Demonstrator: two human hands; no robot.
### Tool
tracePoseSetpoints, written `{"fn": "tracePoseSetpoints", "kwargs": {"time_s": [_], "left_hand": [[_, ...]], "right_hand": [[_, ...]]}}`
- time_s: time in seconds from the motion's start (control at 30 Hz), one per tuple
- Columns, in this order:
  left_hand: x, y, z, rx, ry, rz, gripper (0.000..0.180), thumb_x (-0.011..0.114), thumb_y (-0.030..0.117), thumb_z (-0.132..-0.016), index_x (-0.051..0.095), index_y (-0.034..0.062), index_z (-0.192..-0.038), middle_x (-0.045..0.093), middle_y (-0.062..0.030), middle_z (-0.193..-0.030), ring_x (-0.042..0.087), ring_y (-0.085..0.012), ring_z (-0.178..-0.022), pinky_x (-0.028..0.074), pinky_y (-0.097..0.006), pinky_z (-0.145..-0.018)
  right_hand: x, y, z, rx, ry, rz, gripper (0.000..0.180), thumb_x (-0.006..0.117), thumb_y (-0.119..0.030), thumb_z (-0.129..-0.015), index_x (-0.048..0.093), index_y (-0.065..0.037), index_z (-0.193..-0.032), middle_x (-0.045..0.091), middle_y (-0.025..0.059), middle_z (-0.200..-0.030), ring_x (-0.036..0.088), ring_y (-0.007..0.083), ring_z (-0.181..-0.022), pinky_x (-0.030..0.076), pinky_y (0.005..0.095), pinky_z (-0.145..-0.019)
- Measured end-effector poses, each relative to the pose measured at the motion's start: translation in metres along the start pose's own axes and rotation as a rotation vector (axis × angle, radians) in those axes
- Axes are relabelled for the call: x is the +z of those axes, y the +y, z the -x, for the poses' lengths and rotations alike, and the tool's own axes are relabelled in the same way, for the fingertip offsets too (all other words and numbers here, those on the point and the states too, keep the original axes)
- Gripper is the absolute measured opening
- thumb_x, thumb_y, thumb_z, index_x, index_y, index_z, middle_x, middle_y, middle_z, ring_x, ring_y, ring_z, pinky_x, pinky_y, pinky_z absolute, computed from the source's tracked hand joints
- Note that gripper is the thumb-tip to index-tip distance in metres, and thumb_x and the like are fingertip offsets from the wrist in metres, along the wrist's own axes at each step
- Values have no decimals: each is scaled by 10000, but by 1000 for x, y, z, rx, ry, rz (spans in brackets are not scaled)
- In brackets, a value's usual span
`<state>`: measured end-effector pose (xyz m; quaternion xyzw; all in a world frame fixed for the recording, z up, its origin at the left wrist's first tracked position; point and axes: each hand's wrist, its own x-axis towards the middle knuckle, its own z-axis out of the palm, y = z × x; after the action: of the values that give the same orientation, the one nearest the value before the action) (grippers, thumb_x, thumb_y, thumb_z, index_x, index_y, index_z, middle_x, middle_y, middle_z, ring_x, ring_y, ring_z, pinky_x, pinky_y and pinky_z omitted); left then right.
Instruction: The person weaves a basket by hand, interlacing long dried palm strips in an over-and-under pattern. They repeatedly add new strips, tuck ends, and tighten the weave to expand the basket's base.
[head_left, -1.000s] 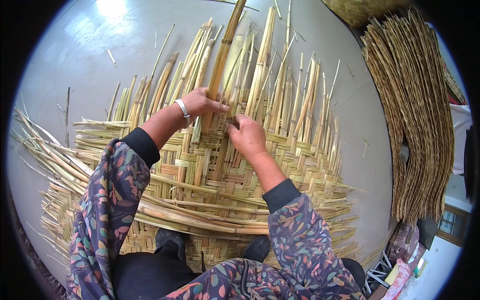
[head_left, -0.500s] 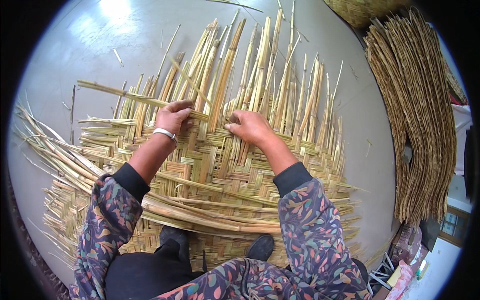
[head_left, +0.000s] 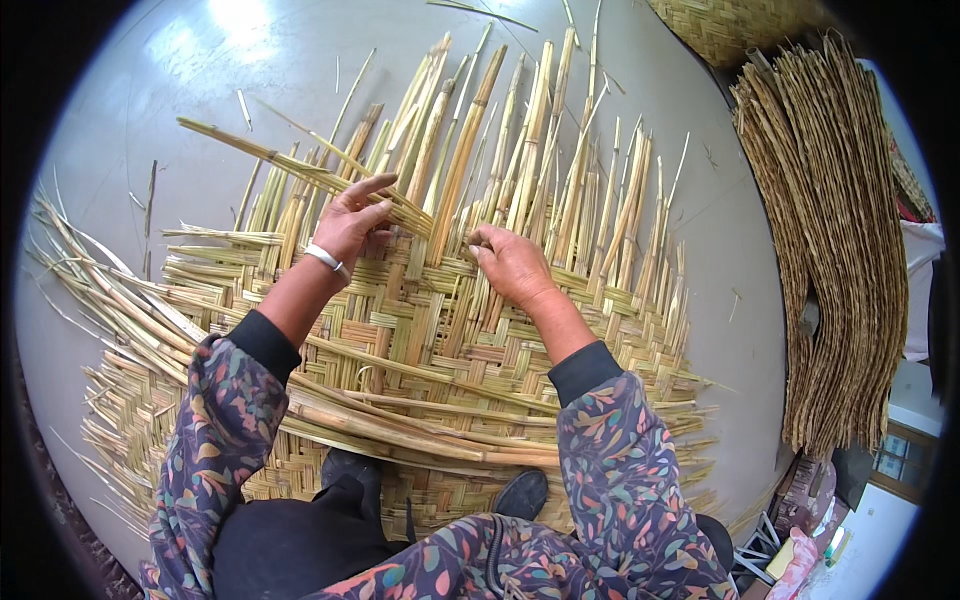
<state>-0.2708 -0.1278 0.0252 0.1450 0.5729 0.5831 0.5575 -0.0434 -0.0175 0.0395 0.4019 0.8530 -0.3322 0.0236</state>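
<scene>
A half-woven mat (head_left: 385,335) of split reed strips lies on the floor under my arms, its loose strip ends fanning out on the far side. My left hand (head_left: 345,228) is closed round a few long reed strips (head_left: 255,155), which slant up to the far left and reach the upright ends at the mat's middle. A little to the right, my right hand (head_left: 515,268) hangs just over the weave with thumb and fingers pressed together. Whatever lies between those fingertips is too small to make out.
A bundle of loose long reeds (head_left: 400,428) lies across the mat's near part, close to my shoes (head_left: 521,495). At the right stands a thick brown stack of reed sheets (head_left: 825,250). Scraps of reed (head_left: 243,110) are scattered on the grey floor (head_left: 130,110).
The strips in my left hand have tilted up at their far end, and its index finger has lifted. My right hand has drawn slightly back from the weave's edge.
</scene>
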Motion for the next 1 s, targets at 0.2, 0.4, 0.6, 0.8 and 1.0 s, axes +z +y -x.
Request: {"fn": "tracePoseSetpoints", "kwargs": {"time_s": [0.2, 0.4, 0.6, 0.8, 1.0], "left_hand": [[-4, -19, 18, 375, 101, -329, 218, 668, 54, -878, 709, 29, -1090, 714, -66, -1004, 652, -109, -912, 530, -246, -803], [-15, -41, 18, 70, 328, -212, 206, 657, 31, -873, 717, 13, -1069, 721, -53, -954, 644, -85, -830, 529, -229, -749], [-28, -35, 20, 50, 199, -81, 242, 645, 43, -888, 697, 30, -1124, 703, -33, -1005, 620, -70, -777, 521, -222, -682], [-35, -27, 33, 6, 69, -42, 233, 597, 30, -910, 685, 48, -1125, 684, -18, -1090, 631, -103, -926, 537, -257, -774], [-61, -16, 40, -13, -204, -40, 183, 626, -10, -861, 690, 30, -1028, 692, -43, -995, 646, -133, -908, 540, -282, -830]], "right_hand": [[7, -13, -1, -9, 107, 234, 168, 605, -231, -906, 609, -123, -1034, 662, 114, -1002, 648, 337, -890, 520, 439, -774], [9, -27, 2, -136, 74, 474, 138, 631, -62, -787, 619, -99, -920, 620, 141, -922, 680, 336, -829, 570, 447, -676], [3, -45, 1, -233, 115, 624, 105, 644, -19, -764, 630, -68, -856, 596, 127, -954, 685, 284, -822, 587, 402, -662], [24, -86, -17, -236, -55, 185, 232, 659, -161, -856, 645, -77, -1071, 586, 158, -1066, 613, 346, -1002, 508, 425, -886], [30, -95, -32, -159, -82, 251, 177, 678, -243, -837, 672, -91, -927, 605, 135, -976, 619, 348, -936, 500, 448, -808]]}}
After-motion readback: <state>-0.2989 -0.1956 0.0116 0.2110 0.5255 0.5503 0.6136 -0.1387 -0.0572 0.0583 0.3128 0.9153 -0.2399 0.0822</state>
